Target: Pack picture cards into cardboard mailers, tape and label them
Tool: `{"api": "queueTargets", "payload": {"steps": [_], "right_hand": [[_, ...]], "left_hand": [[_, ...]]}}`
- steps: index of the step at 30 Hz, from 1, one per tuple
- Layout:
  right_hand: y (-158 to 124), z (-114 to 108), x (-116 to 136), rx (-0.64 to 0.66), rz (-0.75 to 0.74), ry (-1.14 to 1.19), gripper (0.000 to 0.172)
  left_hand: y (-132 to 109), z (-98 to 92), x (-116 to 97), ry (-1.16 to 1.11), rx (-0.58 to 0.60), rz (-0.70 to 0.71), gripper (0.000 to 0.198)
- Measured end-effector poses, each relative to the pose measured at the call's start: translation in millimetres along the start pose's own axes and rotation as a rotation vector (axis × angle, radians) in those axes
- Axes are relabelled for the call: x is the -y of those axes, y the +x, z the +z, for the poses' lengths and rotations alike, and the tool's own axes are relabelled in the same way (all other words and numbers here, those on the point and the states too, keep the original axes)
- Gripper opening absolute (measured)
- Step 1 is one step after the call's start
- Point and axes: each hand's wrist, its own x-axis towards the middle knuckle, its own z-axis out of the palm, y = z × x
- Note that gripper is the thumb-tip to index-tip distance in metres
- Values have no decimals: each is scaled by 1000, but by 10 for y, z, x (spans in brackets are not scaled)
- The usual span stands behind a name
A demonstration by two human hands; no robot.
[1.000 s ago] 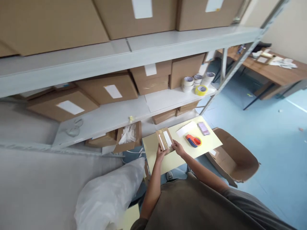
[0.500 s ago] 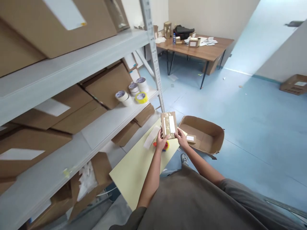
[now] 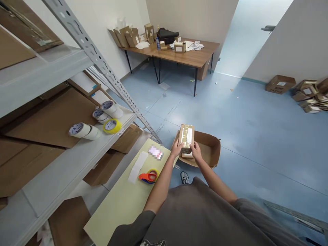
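A small taped cardboard box [image 3: 186,136] with white labels on top is held between my two hands. My left hand [image 3: 176,149] grips its near left side, and my right hand [image 3: 196,151] grips its near right side. Below it, on the floor, stands a large open cardboard carton [image 3: 211,150]; the held box is over its left part. Another small labelled box [image 3: 187,155] lies inside the carton, mostly hidden. To the left is a pale yellow tabletop [image 3: 120,201] bearing an orange tape dispenser [image 3: 148,176], a white paper strip [image 3: 137,167] and a blurred-out item [image 3: 155,152].
A metal shelf [image 3: 58,164] on the left holds cartons, white tape rolls [image 3: 83,130] and a yellow tape roll [image 3: 112,126]. At the back, a wooden table [image 3: 189,58] carries boxes and papers. Cartons [image 3: 280,84] sit by the right wall. My shoe [image 3: 184,177] is near the open carton.
My hands have carried the small box from above the yellow tabletop rightward to above the open carton. The view has turned right, and the tape dispenser is now uncovered.
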Motion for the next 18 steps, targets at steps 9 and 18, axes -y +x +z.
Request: {"api": "queueTargets", "payload": {"steps": [9, 18], "right_hand": [[700, -39, 218, -4, 55, -151, 74], [684, 512, 558, 194, -112, -126, 64]], "left_hand": [[683, -572, -229, 219, -345, -92, 74], [310, -1007, -170, 139, -451, -56, 62]]}}
